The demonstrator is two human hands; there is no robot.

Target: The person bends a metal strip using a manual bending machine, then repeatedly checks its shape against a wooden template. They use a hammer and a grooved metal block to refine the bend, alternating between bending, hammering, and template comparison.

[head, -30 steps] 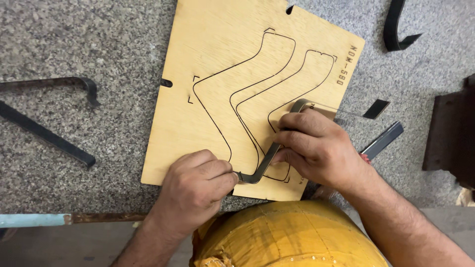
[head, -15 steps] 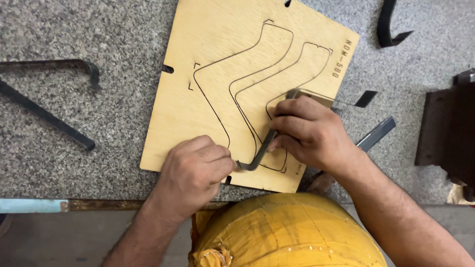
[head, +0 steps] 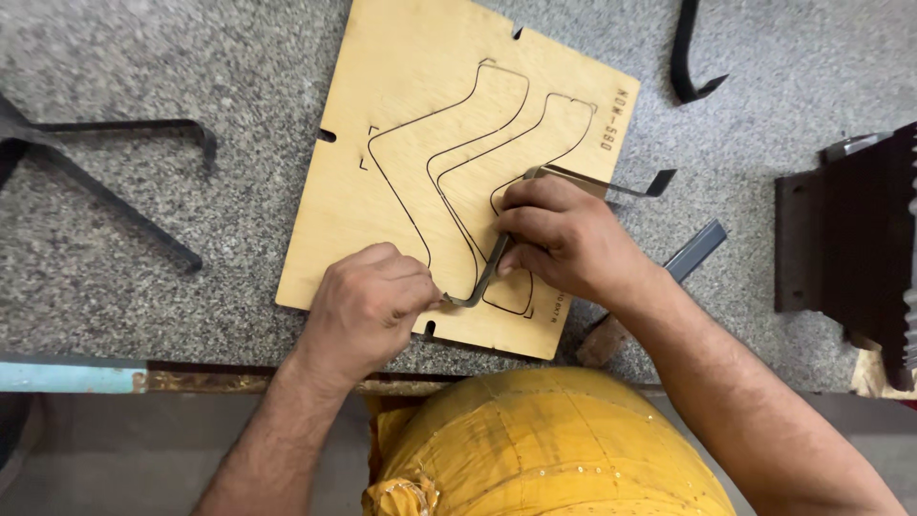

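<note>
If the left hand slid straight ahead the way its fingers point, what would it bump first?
Probably the right hand. The left hand points right along the metal strip on the board, and the right hand presses that strip just beyond.

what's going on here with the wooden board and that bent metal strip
A person is fitting a bent metal strip against curved lines cut into a plywood board lying on a speckled stone table. The left hand pinches the strip's near end, and the right hand presses its middle down on the board. Other dark metal strips lie around the board.
</note>
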